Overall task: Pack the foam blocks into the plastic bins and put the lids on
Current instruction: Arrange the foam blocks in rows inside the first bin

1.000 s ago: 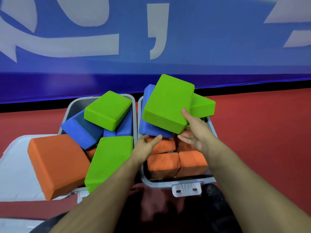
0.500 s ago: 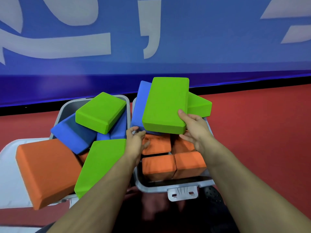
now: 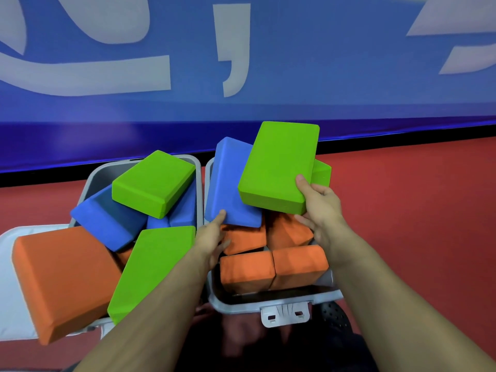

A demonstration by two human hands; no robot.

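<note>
1. On the red floor [image 3: 402, 224], before a blue banner [image 3: 322, 76]: two grey plastic bins side by side, left bin [image 3: 94, 178] and right bin [image 3: 268, 304], each heaped above its rim with foam blocks. No lid is on either bin; a pale flat panel [image 3: 10, 277] at far left may be a lid, though that cannot be told for sure.
2. Right bin, contents: four orange blocks [image 3: 247, 272] packed low; a tilted blue block [image 3: 230, 183] leaning on them; a small green block [image 3: 322, 173] at the back, mostly hidden.
3. Right hand [image 3: 319, 208]: grips the near corner of a large green block [image 3: 279, 167], thumb on top, fingers beneath, holding it tilted above the right bin.
4. Left hand [image 3: 212, 237]: fingers fairly straight, index tip touching the blue block's near edge; it holds nothing.
5. Left bin, contents: green, blue and orange blocks piled loosely; a big orange block [image 3: 61, 277] and a long green block [image 3: 153, 269] overhang the near rim.
6. Risks, as judged: the blue block may jam askew if pushed before the green one is clear; a one-corner grip on soft foam may slip; the overhanging blocks may tip out if the bin is nudged; lids will likely not seat over heaps this high.
</note>
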